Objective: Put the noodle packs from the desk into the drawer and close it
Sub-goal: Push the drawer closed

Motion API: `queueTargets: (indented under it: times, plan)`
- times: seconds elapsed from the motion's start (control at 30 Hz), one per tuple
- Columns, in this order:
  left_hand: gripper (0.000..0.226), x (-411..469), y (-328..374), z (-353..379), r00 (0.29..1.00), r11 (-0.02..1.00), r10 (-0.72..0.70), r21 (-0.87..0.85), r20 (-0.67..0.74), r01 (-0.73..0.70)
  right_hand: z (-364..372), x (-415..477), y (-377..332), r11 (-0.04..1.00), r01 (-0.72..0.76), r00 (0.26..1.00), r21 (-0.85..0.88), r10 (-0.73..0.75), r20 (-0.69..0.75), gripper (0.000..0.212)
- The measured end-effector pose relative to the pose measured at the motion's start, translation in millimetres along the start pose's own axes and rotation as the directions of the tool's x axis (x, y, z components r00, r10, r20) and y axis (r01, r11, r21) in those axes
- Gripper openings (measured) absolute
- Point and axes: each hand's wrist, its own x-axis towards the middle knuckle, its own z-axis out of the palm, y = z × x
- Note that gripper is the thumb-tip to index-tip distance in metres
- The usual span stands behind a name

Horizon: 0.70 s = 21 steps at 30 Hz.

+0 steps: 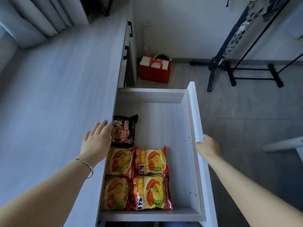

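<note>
The white drawer (165, 122) stands pulled out to the right of the desk (62, 95). Inside it lie several orange-and-yellow noodle packs (150, 161) in a block at the near left, with one black noodle pack (124, 131) beyond them. My left hand (96, 140) rests flat with spread fingers on the desk's edge, just beside the black pack. My right hand (207, 146) is behind the drawer's front panel (196, 115), fingers hidden by the panel, so its grip cannot be seen.
A red and white gift bag (155, 70) stands on the floor beyond the drawer. A black metal rack (242, 69) with hanging cloth fills the far right. Curtains (36, 18) hang at the far left. Two more drawer handles (129, 29) show further along the desk.
</note>
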Motion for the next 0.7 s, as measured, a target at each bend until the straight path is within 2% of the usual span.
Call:
queueTargets:
  times: [0.07, 0.23, 0.33, 0.43, 0.5, 0.6, 0.7]
  plan:
    - [0.051, -3.9, -10.0, 7.2, 0.999, 0.999, -0.036, -0.005, -0.016, 0.036, 5.9, -5.2, -4.3, 1.000, 0.008, 1.000, 0.006, -0.009, 0.020, 0.020]
    - [0.052, -6.1, -19.6, 24.8, 0.995, 0.998, -0.058, -0.009, -0.083, 0.057, 37.0, -20.3, -32.2, 0.992, 0.114, 0.991, 0.061, -0.118, 0.066, 0.018]
    - [0.059, -8.2, -19.8, 29.5, 0.987, 0.998, -0.068, -0.027, -0.148, 0.065, 69.4, -28.9, -48.1, 0.980, 0.177, 0.971, 0.094, -0.190, 0.147, 0.013]
    - [0.060, -9.0, -22.3, 31.2, 0.979, 0.996, -0.065, -0.078, -0.194, 0.050, 104.8, -35.2, -70.0, 0.954, 0.251, 0.910, 0.167, -0.291, 0.296, 0.037]
    - [0.057, -9.0, -22.7, 30.7, 0.978, 0.993, -0.063, -0.107, -0.198, 0.042, 128.4, -36.4, -87.1, 0.945, 0.233, 0.864, 0.229, -0.309, 0.398, 0.053]
    - [0.056, -7.5, -23.7, 31.4, 0.972, 0.989, -0.069, -0.141, -0.227, 0.037, 160.0, -40.0, -112.8, 0.943, 0.148, 0.795, 0.298, -0.293, 0.532, 0.060]
    - [0.054, -6.4, -26.6, 32.9, 0.969, 0.991, -0.065, -0.132, -0.240, 0.034, 184.5, -46.9, -132.9, 0.933, 0.135, 0.711, 0.335, -0.326, 0.623, 0.063]
